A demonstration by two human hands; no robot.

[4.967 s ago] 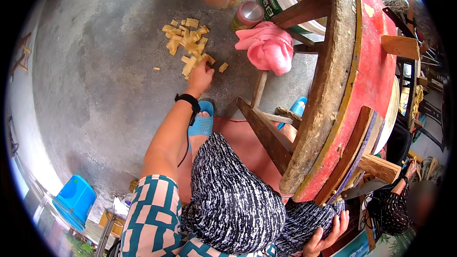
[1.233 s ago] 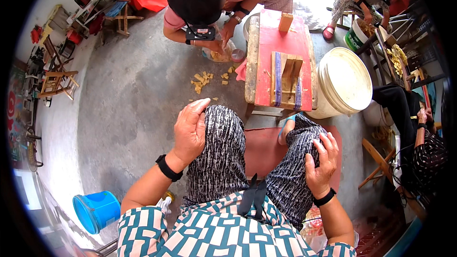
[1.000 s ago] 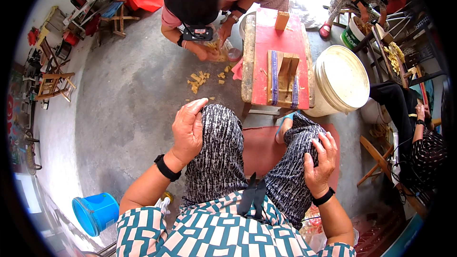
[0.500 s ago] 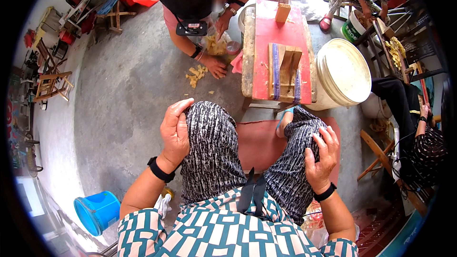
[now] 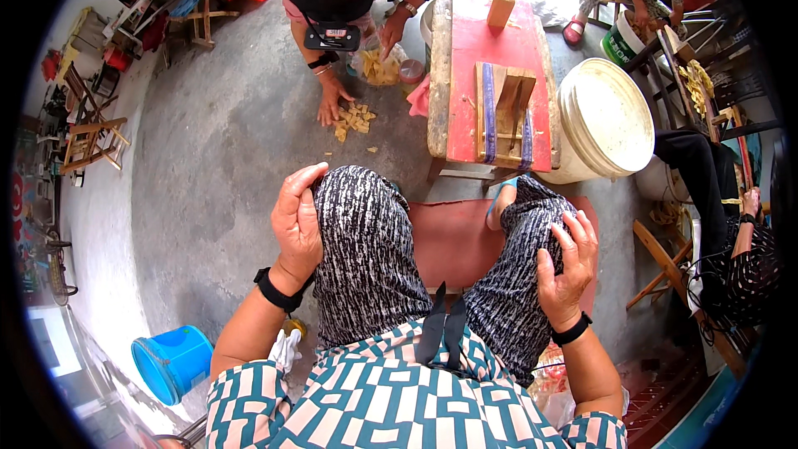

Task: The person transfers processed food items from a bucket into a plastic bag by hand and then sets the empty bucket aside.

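My left hand (image 5: 297, 218) rests against the outer side of my left knee, fingers extended and holding nothing. On the other side, my right hand (image 5: 568, 271) lies on my right knee with its fingers apart, also holding nothing. Both knees are in black-and-white patterned trousers (image 5: 363, 258). In front of my right knee stands a low wooden bench with a red top (image 5: 465, 108). Fixed on it are a wooden block stand (image 5: 504, 112) with purple straps and a smaller upright wood block (image 5: 500, 11).
A co-worker's hand (image 5: 333, 100) touches yellowish flat pieces (image 5: 356, 119) on the floor, near a clear bag of them (image 5: 379, 68). A lidded white bucket (image 5: 611, 116) adjoins the bench. A blue bucket (image 5: 172, 363) is at lower left; other people sit at right.
The co-worker's hand has moved left across the floor pieces, which now lie in a more compact pile. My hands stay on my knees; the view has shifted slightly.
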